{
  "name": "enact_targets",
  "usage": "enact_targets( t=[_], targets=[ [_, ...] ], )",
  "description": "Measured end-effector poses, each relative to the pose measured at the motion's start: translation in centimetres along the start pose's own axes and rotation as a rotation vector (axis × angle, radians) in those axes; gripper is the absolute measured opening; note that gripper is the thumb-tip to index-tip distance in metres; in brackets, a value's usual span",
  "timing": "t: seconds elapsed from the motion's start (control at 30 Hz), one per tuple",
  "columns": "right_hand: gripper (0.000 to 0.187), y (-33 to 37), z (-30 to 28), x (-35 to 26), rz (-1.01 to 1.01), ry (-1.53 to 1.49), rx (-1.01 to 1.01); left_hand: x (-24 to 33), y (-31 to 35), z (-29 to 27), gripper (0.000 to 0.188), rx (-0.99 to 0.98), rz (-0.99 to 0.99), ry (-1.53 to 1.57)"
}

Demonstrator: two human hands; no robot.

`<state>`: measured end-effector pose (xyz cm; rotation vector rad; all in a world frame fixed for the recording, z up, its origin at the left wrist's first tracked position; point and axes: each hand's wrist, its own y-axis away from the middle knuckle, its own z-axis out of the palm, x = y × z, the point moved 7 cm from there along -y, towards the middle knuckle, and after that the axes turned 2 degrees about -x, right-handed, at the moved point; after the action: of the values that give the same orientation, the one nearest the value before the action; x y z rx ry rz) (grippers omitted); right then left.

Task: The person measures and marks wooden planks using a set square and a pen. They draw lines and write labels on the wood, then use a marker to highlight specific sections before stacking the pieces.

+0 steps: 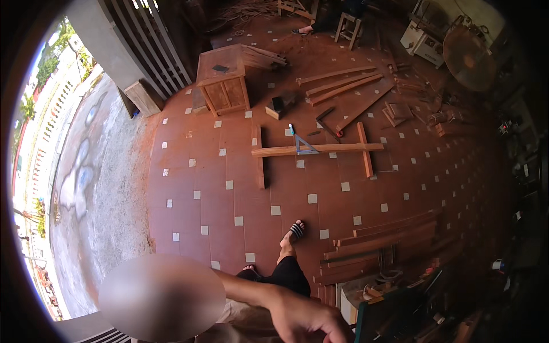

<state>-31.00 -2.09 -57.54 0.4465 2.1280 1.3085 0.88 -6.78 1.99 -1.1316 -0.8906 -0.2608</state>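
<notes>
My left arm comes in from the lower left and crosses in front of my body. At the lower edge is my left hand (pixel 306 317), bent downward, its fingers mostly cut off by the frame, so its grip cannot be made out. It is nearest to a dark, cluttered work surface with a green edge (pixel 361 320). My right hand does not show. On the tiled floor ahead, a long wooden beam (pixel 274 152) lies across two shorter wooden pieces, the left one (pixel 261 174) and the right one (pixel 365 154). A metal triangle square (pixel 306 150) rests on the beam.
Stacked boards (pixel 377 237) lie at the lower right. Farther off are a wooden cabinet (pixel 226 94), loose planks (pixel 343 86), a dark L-shaped square (pixel 327 124), a stool (pixel 347 30), a machine (pixel 422 43) and a round fan (pixel 469 57). Another person's foot (pixel 303 30) shows at the back.
</notes>
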Motion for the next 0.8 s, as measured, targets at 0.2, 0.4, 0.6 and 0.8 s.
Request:
enact_targets(
  t=[0.2,0.4,0.6,0.8],
  targets=[
    [0.014,-7.9,-8.7,-11.1,0.068,-0.167,-0.023,3.1,-3.0,-12.6,0.031,0.212,0.253,0.329],
    [0.023,-13.6,-17.4,-35.0,-0.226,-0.163,-0.001,4.4,-2.9,-24.6,0.022,0.311,0.306,0.382],
    [0.023,-19.6,-20.1,-50.1,-0.307,-0.027,0.051,4.2,0.7,-38.9,0.022,0.479,0.503,0.487],
    [0.023,-27.6,-16.7,-58.7,-0.268,0.147,-0.060,4.8,4.8,-52.8,0.026,0.726,0.773,0.393]
  ],
)
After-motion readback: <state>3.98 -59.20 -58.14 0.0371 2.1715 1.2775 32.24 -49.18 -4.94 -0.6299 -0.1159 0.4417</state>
